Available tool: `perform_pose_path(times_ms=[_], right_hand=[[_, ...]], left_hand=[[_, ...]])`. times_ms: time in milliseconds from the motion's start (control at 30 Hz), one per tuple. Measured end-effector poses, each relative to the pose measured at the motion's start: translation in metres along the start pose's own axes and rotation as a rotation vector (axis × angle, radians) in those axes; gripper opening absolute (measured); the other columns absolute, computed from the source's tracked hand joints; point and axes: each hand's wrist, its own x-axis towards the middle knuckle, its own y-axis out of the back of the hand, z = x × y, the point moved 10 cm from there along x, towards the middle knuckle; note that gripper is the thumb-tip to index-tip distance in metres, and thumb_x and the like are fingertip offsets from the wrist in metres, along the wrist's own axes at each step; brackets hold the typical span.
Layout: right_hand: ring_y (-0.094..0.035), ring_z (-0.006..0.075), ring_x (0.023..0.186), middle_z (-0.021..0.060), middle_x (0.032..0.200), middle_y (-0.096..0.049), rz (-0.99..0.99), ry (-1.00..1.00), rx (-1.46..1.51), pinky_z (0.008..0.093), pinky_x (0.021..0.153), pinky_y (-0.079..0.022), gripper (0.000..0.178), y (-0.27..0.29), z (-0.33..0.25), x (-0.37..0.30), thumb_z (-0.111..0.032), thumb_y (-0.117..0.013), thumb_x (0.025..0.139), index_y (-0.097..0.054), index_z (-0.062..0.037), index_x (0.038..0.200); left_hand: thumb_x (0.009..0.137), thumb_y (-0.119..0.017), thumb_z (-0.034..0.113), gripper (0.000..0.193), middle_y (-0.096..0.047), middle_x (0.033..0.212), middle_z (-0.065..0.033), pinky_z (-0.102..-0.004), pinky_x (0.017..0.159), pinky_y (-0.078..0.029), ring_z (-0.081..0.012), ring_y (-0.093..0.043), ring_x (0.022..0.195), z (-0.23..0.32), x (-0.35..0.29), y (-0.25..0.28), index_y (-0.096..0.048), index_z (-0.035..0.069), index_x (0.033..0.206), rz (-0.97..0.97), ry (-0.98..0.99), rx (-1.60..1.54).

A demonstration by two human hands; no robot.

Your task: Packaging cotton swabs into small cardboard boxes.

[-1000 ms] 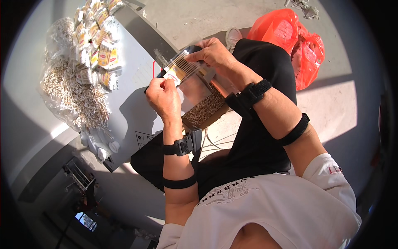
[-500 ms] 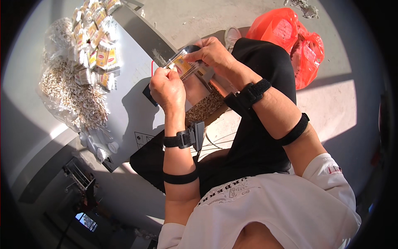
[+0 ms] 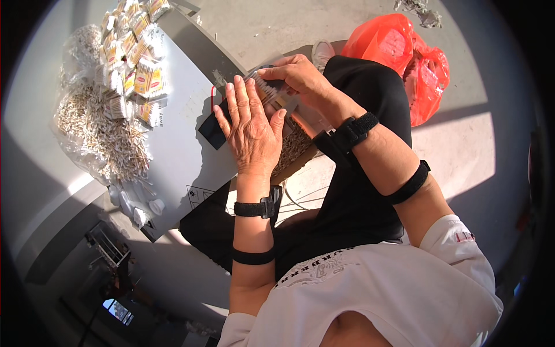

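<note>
Left hand (image 3: 252, 130) flattened, now covering clear packet (image 3: 272, 95); right hand (image 3: 298, 75) gripping.

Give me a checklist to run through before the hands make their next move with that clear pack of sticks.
1. Right hand on the clear pack: ok, fingers curl over its far end.
2. Left hand position: ok, it lies flat with fingers spread over the pack's near side.
3. Pack closed or open: cannot tell, the hands cover most of it.
4. Loose sticks within reach: ok, a pile lies on the grey board to the left.
5. Finished packs: ok, stacked at the board's far end, apart from the hands.
6. Red bag: ok, on the floor to the right, away from both arms.
</note>
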Motion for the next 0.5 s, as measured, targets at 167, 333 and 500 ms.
perform_pose_path(times_ms=[167, 333, 500], right_hand=[[-0.044, 0.0054, 0.051, -0.0022, 0.065, -0.062, -0.016, -0.003, 0.007, 0.0223, 0.047, -0.032, 0.019, 0.004, 0.004, 0.0, -0.024, -0.075, 0.083, -0.073, -0.0049, 0.081], [-0.044, 0.0051, 0.052, -0.0032, 0.063, -0.059, 0.071, -0.077, 0.123, 0.0214, 0.047, -0.031, 0.018, 0.013, 0.015, -0.006, -0.02, -0.075, 0.084, -0.07, -0.0073, 0.073], [-0.044, 0.005, 0.052, -0.0048, 0.061, -0.054, 0.062, -0.096, 0.14, 0.0218, 0.046, -0.029, 0.018, 0.002, 0.018, -0.013, -0.018, -0.076, 0.083, -0.068, -0.0093, 0.07]], left_hand=[[0.096, -0.048, 0.047, 0.075, -0.017, 0.158, -0.0176, -0.0543, 0.117, -0.013, -0.033, -0.017, 0.147, -0.005, -0.003, -0.005, -0.022, 0.004, 0.151, 0.034, -0.008, -0.21], [0.103, -0.04, 0.037, 0.068, -0.015, 0.158, -0.0231, -0.043, 0.119, -0.013, -0.0334, -0.016, 0.147, -0.055, -0.019, -0.004, -0.014, -0.001, 0.152, 0.438, 0.345, -1.265], [0.103, -0.042, 0.034, 0.065, -0.019, 0.156, -0.0203, -0.0442, 0.12, -0.011, -0.0291, -0.013, 0.147, -0.065, -0.017, -0.006, -0.019, -0.006, 0.148, 0.648, 0.343, -1.573]])
